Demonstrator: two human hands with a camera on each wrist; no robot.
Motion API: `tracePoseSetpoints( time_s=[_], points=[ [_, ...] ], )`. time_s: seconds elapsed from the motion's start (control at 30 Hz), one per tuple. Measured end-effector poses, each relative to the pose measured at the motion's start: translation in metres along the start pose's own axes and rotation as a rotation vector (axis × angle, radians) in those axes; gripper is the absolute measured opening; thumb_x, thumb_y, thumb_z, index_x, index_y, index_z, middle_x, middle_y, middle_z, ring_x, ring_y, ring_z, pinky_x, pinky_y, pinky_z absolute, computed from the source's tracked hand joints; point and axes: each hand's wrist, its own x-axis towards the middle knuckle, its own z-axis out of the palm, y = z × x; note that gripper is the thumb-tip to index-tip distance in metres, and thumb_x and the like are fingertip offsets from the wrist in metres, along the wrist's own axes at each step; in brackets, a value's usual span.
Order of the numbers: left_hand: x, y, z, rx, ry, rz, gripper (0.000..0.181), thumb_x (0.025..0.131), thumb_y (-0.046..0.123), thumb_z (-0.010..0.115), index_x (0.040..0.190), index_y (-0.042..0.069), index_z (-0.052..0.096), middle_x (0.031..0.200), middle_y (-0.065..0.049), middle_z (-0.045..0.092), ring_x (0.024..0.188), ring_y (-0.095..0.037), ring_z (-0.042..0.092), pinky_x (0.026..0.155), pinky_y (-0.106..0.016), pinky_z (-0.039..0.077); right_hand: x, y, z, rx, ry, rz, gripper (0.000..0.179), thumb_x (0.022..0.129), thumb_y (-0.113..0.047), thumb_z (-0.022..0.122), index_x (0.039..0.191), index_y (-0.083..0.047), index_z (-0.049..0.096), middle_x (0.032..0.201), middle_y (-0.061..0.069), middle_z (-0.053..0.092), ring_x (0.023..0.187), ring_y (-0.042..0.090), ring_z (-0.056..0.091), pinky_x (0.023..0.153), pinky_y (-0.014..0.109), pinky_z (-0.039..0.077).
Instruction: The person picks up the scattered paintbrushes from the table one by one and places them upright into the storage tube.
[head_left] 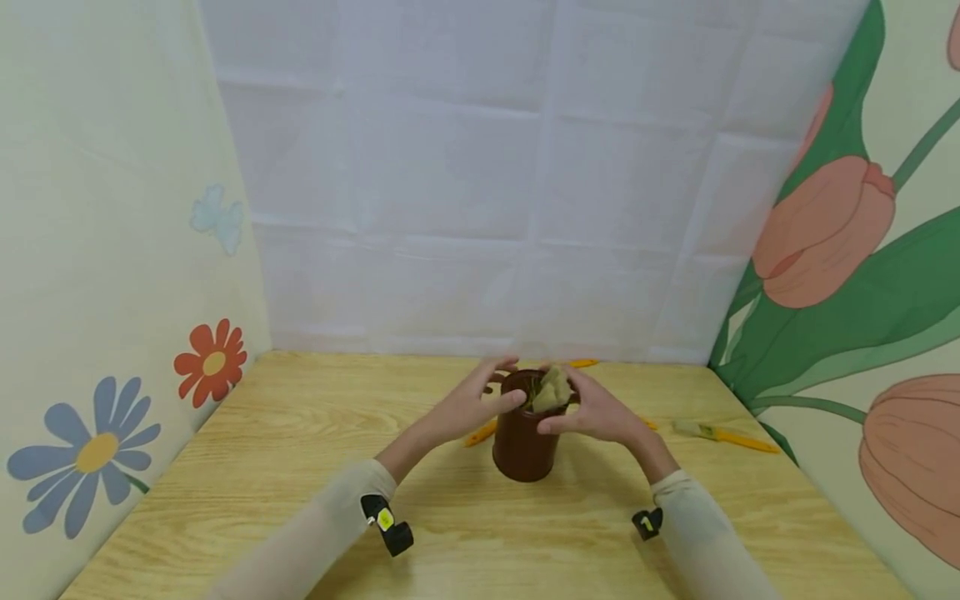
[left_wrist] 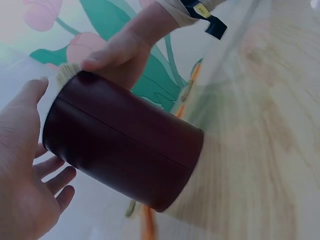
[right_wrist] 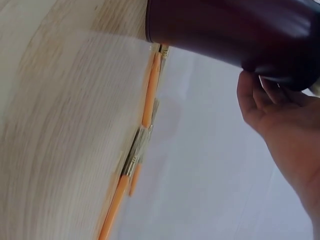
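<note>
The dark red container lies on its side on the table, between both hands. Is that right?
Not quite: the container stands upright, not on its side, as the head view shows. It is on the table, between the left hand and right hand.

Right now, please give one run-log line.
left hand: beside brown cylindrical container; right hand: at its rim; bristles: above rim; orange-handled paintbrush: on table

place: staged tabletop booth | creased white backdrop | flower-printed side panels | wood-grain table
</note>
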Motion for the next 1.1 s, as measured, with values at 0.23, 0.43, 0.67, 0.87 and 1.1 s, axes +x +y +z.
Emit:
tracePoseSetpoints(
  time_s=[0.23, 0.43, 0.67, 0.87, 1.1],
  points=[
    [-0.003, -0.005, 0.011, -0.068, -0.022, 0.008, 0.08, 0.097, 0.046, 0.07, 0.161, 0.025, 0.027, 0.159, 0.002, 0.03, 0.141, -0.02, 0.037, 0.11, -0.049, 0.036, -0.002, 0.001, -0.008, 0.04, -0.062, 0.004, 0.084, 0.086, -0.024, 0.085, 0.156, -0.019, 0.038, 0.145, 0.0, 0.051, 0.132, 0.022, 0.05, 0.107, 0.053, 0.04],
    [-0.007, -0.008, 0.02, -0.154, -0.009, -0.013, 0.092, 0.093, 0.034, 0.078, 0.162, 0.029, 0.018, 0.16, 0.0, 0.028, 0.142, -0.024, 0.038, 0.109, -0.05, 0.038, -0.003, 0.006, -0.008, 0.06, -0.102, 0.013, 0.074, 0.088, -0.022, 0.084, 0.15, -0.019, 0.043, 0.14, 0.001, 0.055, 0.129, 0.02, 0.053, 0.106, 0.047, 0.042],
    [-0.011, -0.007, 0.019, -0.191, 0.03, -0.041, 0.086, 0.09, 0.04, 0.081, 0.158, 0.034, 0.029, 0.153, 0.008, 0.039, 0.14, -0.02, 0.04, 0.105, -0.043, 0.043, -0.004, 0.009, -0.005, 0.077, -0.106, -0.014, 0.071, 0.089, -0.021, 0.084, 0.149, -0.014, 0.045, 0.14, 0.004, 0.055, 0.129, 0.023, 0.053, 0.106, 0.051, 0.042],
    [-0.025, -0.006, 0.007, -0.199, 0.045, -0.075, 0.086, 0.088, 0.041, 0.082, 0.157, 0.035, 0.032, 0.15, 0.008, 0.043, 0.139, -0.022, 0.041, 0.104, -0.045, 0.044, -0.003, 0.01, -0.004, 0.06, -0.159, 0.038, 0.081, 0.088, -0.023, 0.083, 0.155, -0.012, 0.039, 0.146, 0.008, 0.05, 0.132, 0.033, 0.05, 0.106, 0.054, 0.041],
    [-0.04, -0.008, -0.009, -0.225, 0.072, -0.121, 0.092, 0.087, 0.039, 0.084, 0.16, 0.028, 0.03, 0.152, 0.006, 0.04, 0.141, -0.022, 0.04, 0.103, -0.047, 0.045, -0.009, 0.02, -0.008, -0.066, -0.154, 0.073, 0.07, 0.096, -0.031, 0.074, 0.153, -0.005, 0.042, 0.141, 0.021, 0.051, 0.127, 0.043, 0.052, 0.102, 0.059, 0.043]
  ],
)
